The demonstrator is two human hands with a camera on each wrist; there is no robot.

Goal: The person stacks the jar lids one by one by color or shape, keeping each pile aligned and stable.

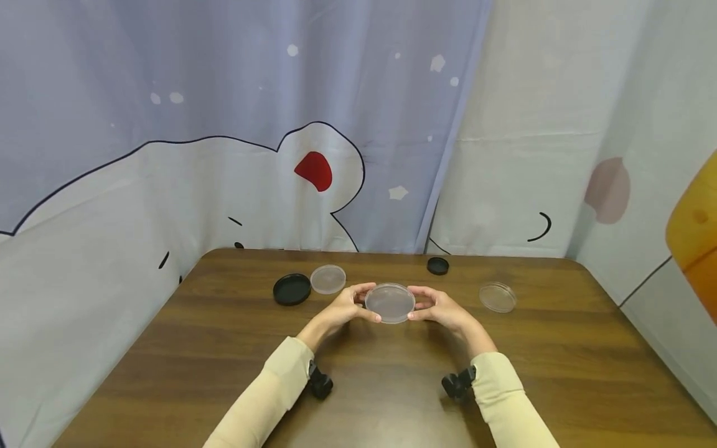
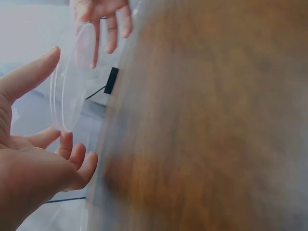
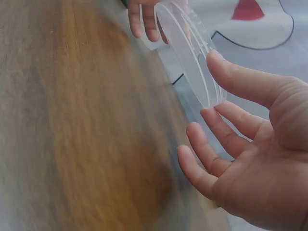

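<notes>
Between both hands, raised over the wooden table, is a clear round petri dish (image 1: pixel 390 303). My left hand (image 1: pixel 346 307) pinches its left edge with thumb and fingers. On the opposite edge, my right hand (image 1: pixel 442 309) pinches it the same way. The left wrist view shows the dish (image 2: pixel 72 79) edge-on, with the thumb at one face and fingertips at its rim. In the right wrist view the dish (image 3: pixel 192 55) shows doubled rims, and the lower fingers of that hand spread loosely beneath it.
On the wooden table (image 1: pixel 224 348), a black round dish (image 1: pixel 292 289) and a clear round dish (image 1: pixel 328 279) lie left of the hands. A small black round piece (image 1: pixel 437 266) sits at the back. Another clear dish (image 1: pixel 497 297) lies to the right. A patterned curtain (image 1: pixel 252 186) hangs behind.
</notes>
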